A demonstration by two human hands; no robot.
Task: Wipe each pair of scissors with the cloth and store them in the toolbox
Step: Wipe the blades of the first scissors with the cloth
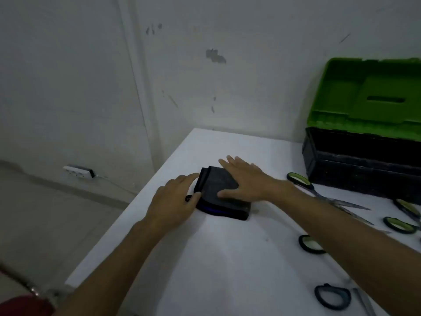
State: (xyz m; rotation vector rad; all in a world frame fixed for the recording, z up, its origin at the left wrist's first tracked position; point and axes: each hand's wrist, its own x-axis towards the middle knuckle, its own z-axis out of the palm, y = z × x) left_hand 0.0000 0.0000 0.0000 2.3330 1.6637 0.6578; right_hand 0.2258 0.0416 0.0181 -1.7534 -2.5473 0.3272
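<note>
The folded dark grey cloth with a blue-edged hem (222, 197) lies on the white tabletop (227, 258), left of centre. The right hand (245, 179) rests flat on its top, fingers straight and spread, evidently pinning the folds in place. The left hand (174, 201) sits against the cloth's left edge, fingers relaxed, thumb touching the folded side, likely squaring it or readying a lift; it grips nothing.

Several green-and-black-handled scissors (319, 192) and one blue-handled pair (332, 296) lie apart to the right, untouched. The black toolbox with its green lid raised (364, 160) stands at the far right, open to receive them. No wiping appears begun.
</note>
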